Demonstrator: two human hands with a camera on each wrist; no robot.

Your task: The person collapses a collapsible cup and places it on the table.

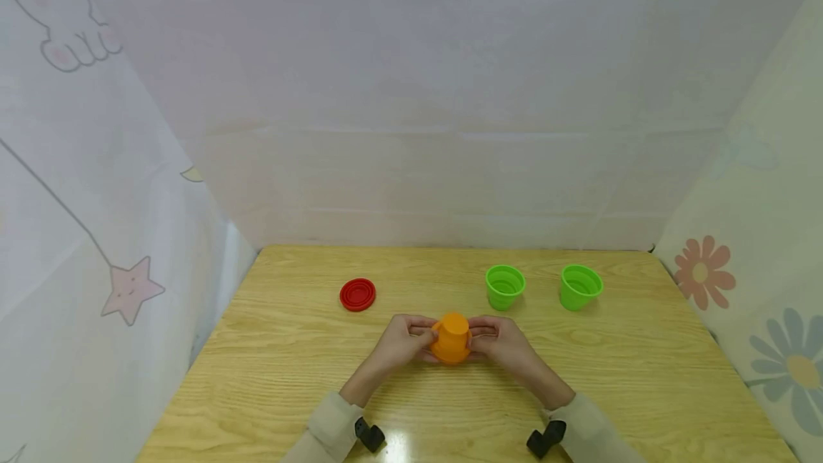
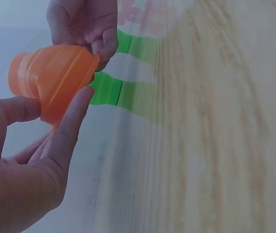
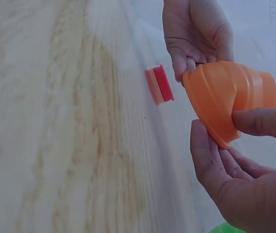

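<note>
An orange collapsible cup (image 1: 452,338) is held upside down between both hands, raised off the worktop (image 1: 270,391) near its middle, in front of the person. Its small flat base points up and its wide rim faces down. The plastic is a plain, matte orange, and the wall steps outward in rings from the narrow base to the broad, thin-lipped rim. The rings do not sit evenly: the wrist views show a curved crease running slantwise across the wall by each thumb, with the wall pushed in there, so the cup looks partly buckled, neither flat nor smoothly drawn out.

The left hand (image 1: 400,343) is clamped on one side of the cup, its thumb against the ringed wall and its fingers at the rim. The right hand (image 1: 508,345) grips the opposite side in much the same way, thumb on the wall, fingers at the rim.

Beyond the hands, on the left, a red collapsible cup (image 1: 357,294) lies pressed flat, its rings nested. Toward the right stand a green cup (image 1: 505,286) and a second green cup (image 1: 581,287), both extended, mouths up, a little apart.
</note>
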